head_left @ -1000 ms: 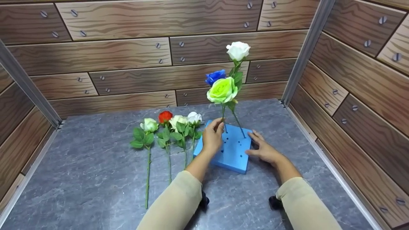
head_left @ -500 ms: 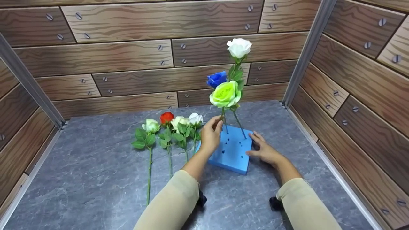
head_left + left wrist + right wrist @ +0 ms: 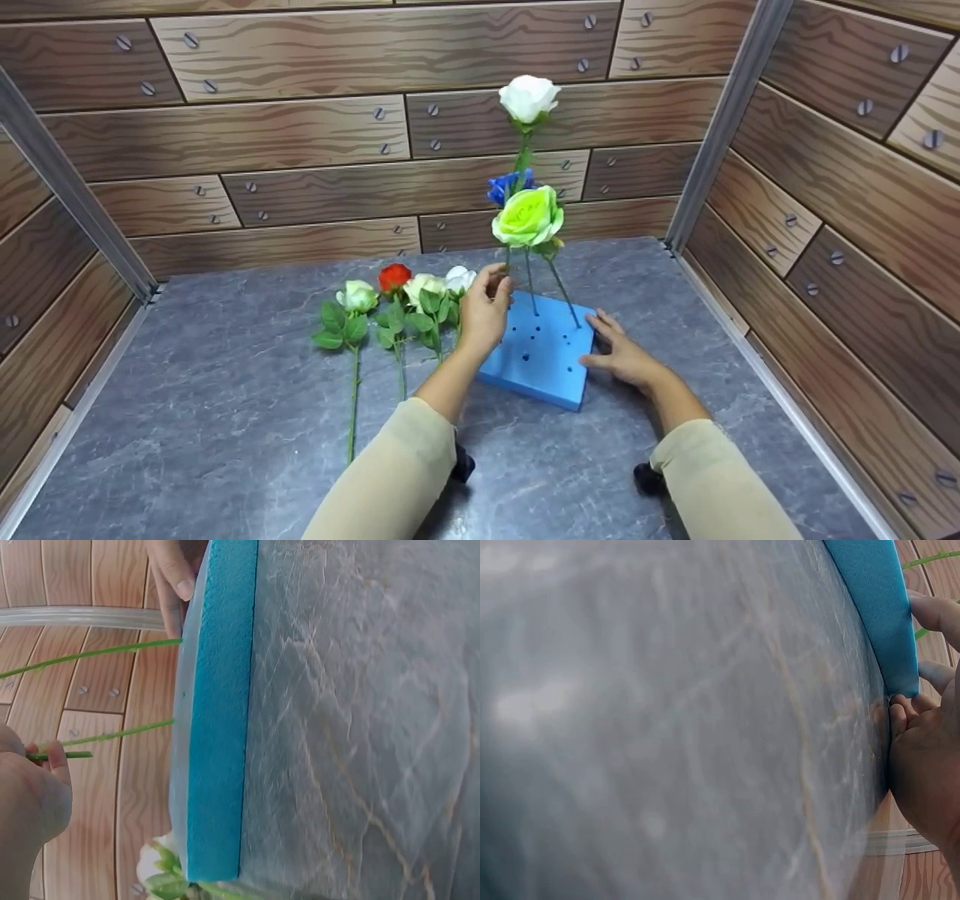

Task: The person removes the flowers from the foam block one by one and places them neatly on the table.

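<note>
My left hand [image 3: 484, 311] pinches the stem of a tall white rose [image 3: 529, 99] above a blue foam block [image 3: 540, 367] with small holes. In the left wrist view the rose's cut stem end [image 3: 79, 755] pokes out past the fingers, apart from the block. Two stems stand in the block. A green rose [image 3: 529, 216] is in front, and a blue rose [image 3: 504, 187] is partly hidden behind. My right hand [image 3: 626, 356] rests at the block's right edge, thumb and fingers spread; in the right wrist view its fingertips [image 3: 922, 607] touch the block's edge.
On the grey marbled table [image 3: 225, 390], left of the block, lie a pale green rose [image 3: 357, 297], a red rose [image 3: 394, 277], a cream rose [image 3: 424, 291] and another white rose [image 3: 459, 279]. Wood-patterned walls [image 3: 300, 135] enclose the table.
My left hand has shifted left with the held white rose, whose bloom now stands further left, over the blue one. My right hand stays at the block's edge. The head view has shifted slightly.
</note>
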### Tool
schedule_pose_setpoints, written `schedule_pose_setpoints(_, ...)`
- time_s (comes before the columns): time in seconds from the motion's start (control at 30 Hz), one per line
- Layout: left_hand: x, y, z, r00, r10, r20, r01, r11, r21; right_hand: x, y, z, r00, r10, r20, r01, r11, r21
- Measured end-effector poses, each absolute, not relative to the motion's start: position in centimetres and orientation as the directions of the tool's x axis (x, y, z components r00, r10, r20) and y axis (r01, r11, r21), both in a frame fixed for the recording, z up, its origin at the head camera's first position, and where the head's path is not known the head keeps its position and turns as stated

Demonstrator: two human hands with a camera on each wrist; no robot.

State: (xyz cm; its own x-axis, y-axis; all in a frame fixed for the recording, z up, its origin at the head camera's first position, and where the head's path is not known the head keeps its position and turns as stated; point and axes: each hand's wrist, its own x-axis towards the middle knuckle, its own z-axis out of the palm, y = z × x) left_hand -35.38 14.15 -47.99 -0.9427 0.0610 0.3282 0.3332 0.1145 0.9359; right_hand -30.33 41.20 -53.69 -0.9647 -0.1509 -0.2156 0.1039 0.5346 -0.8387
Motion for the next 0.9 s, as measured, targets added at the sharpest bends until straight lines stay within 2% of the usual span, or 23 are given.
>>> schedule_pose_setpoints(0.4, -35.3, 12.3, -47.6, -0.953, 0.05, 0.298, 0.3, 0.033, 0.953, -30.4, 41.1, -53.8, -0.967, -0.159, -0.199, 0.088, 0.525, -0.847)
schedule_pose_setpoints(0.9, -35.0, 9.7, -48.0, -0.959, 0.017, 0.281, 0.282, 0.07, 0.957, -30.4, 41.6, -54.1, -0.967, -0.168, -0.194, 0.075, 0.536, -0.841)
